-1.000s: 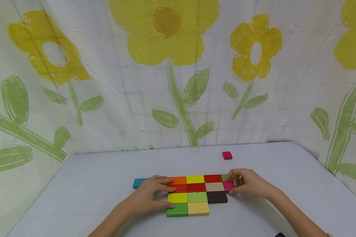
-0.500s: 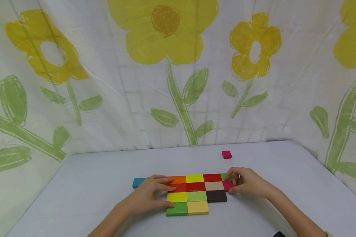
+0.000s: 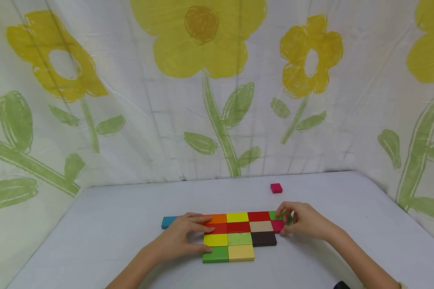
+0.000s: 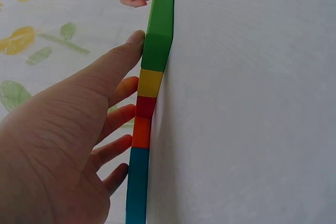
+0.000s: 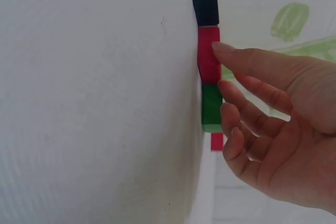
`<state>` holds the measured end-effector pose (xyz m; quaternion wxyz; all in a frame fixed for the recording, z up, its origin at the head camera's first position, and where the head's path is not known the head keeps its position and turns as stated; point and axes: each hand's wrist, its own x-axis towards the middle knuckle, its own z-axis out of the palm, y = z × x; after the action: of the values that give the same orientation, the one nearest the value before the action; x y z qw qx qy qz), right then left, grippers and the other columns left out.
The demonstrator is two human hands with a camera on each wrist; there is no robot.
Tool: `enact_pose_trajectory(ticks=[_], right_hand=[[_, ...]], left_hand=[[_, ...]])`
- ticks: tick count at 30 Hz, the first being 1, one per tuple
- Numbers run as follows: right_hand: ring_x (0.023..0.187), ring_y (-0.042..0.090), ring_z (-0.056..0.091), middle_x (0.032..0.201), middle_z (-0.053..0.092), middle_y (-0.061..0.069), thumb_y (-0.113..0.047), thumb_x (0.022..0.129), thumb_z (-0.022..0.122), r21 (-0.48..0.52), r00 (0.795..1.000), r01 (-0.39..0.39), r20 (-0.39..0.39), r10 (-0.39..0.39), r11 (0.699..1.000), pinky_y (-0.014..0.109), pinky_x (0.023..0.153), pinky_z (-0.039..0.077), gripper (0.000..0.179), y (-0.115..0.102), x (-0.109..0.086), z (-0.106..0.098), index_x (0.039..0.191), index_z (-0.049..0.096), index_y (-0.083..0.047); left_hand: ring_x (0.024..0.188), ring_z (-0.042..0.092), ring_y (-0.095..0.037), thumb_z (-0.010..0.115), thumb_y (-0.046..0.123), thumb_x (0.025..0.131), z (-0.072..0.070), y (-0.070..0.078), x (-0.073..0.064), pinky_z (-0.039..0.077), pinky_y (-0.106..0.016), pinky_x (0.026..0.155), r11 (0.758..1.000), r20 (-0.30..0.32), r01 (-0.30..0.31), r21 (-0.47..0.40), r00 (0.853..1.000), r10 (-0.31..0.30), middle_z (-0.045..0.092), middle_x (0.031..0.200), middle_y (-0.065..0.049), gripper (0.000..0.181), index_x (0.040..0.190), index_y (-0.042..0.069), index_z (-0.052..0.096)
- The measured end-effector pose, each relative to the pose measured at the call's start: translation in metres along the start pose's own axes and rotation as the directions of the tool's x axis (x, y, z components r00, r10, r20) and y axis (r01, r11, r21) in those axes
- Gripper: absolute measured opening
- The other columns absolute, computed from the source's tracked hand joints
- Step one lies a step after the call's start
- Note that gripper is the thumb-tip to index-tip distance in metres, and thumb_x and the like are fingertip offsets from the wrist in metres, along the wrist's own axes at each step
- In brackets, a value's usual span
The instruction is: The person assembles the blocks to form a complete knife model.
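Observation:
Flat colored blocks lie edge to edge in a stepped layout on the white table. My left hand [image 3: 181, 237] rests on its left side, fingers spread. The thumb touches a green block [image 3: 217, 255]; other fingertips lie on the red block [image 3: 220, 229] and orange block [image 3: 218, 218]. A blue block [image 3: 169, 222] sticks out beyond this hand. At the right end, my right hand [image 3: 307, 218] has loosely bent fingers. Its thumb touches or nearly touches the pink block [image 5: 209, 56], and fingertips are at another green block [image 5: 212, 103]. That block is partly hidden in the head view.
A separate pink block [image 3: 276, 188] lies behind the layout, toward the back of the table [image 3: 130, 204]. A white curtain [image 3: 130, 120] with painted flowers hangs behind. Some dark object [image 3: 341, 285] shows at the bottom edge.
My right hand has lifted slightly, its fingertips shifting from the pink block toward the green one. The left hand and the blocks stay in place; the head view shifts a little.

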<state>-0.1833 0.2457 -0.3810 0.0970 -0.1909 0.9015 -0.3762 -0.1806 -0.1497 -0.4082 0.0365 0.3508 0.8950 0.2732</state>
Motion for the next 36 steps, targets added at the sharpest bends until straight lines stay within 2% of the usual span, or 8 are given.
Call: enact_pose_trajectory(ticks=[12, 23, 31, 36], right_hand=[[0.069, 0.017, 0.055, 0.092, 0.064, 0.000, -0.008, 0.082, 0.089, -0.023, 1.000, -0.031, -0.007, 0.031, 0.999, 0.024, 0.060, 0.050, 0.036, -0.004, 0.001, -0.002, 0.110, 0.066, -0.007], [0.071, 0.017, 0.056, 0.092, 0.065, 0.000, -0.009, 0.083, 0.089, -0.023, 1.000, -0.026, -0.005, 0.026, 0.999, 0.024, 0.062, 0.051, 0.036, -0.002, 0.001, -0.003, 0.111, 0.067, -0.006], [0.072, 0.015, 0.057, 0.093, 0.068, 0.000, -0.010, 0.086, 0.086, -0.043, 0.999, 0.027, -0.025, -0.028, 0.999, 0.024, 0.064, 0.052, 0.031, 0.004, 0.000, -0.012, 0.113, 0.069, -0.006], [0.075, 0.015, 0.059, 0.097, 0.070, 0.002, -0.011, 0.088, 0.084, -0.049, 0.998, 0.032, -0.055, -0.034, 0.998, 0.024, 0.066, 0.053, 0.033, 0.006, 0.005, -0.019, 0.116, 0.069, -0.002]], left_hand=[[0.138, 0.055, -0.028, 0.080, 0.057, 0.089, -0.001, 0.000, 0.000, 0.047, -0.056, 0.113, 1.000, -0.001, 0.000, 0.000, 1.000, 0.000, 0.064, 0.148, 0.001, 0.057, 0.132, 0.019, 0.076], [0.137, 0.055, -0.027, 0.080, 0.058, 0.090, -0.001, 0.000, 0.000, 0.048, -0.055, 0.112, 1.000, -0.009, -0.005, -0.001, 1.000, 0.005, 0.064, 0.148, 0.001, 0.057, 0.132, 0.019, 0.077], [0.136, 0.056, -0.028, 0.080, 0.057, 0.090, 0.000, 0.000, 0.000, 0.048, -0.054, 0.112, 1.000, -0.008, -0.015, 0.001, 1.000, 0.015, 0.064, 0.147, 0.001, 0.056, 0.131, 0.020, 0.077], [0.137, 0.055, -0.026, 0.080, 0.057, 0.089, 0.001, -0.001, 0.001, 0.048, -0.054, 0.113, 1.000, -0.006, -0.007, 0.002, 1.000, 0.007, 0.064, 0.148, 0.002, 0.056, 0.131, 0.020, 0.077]])
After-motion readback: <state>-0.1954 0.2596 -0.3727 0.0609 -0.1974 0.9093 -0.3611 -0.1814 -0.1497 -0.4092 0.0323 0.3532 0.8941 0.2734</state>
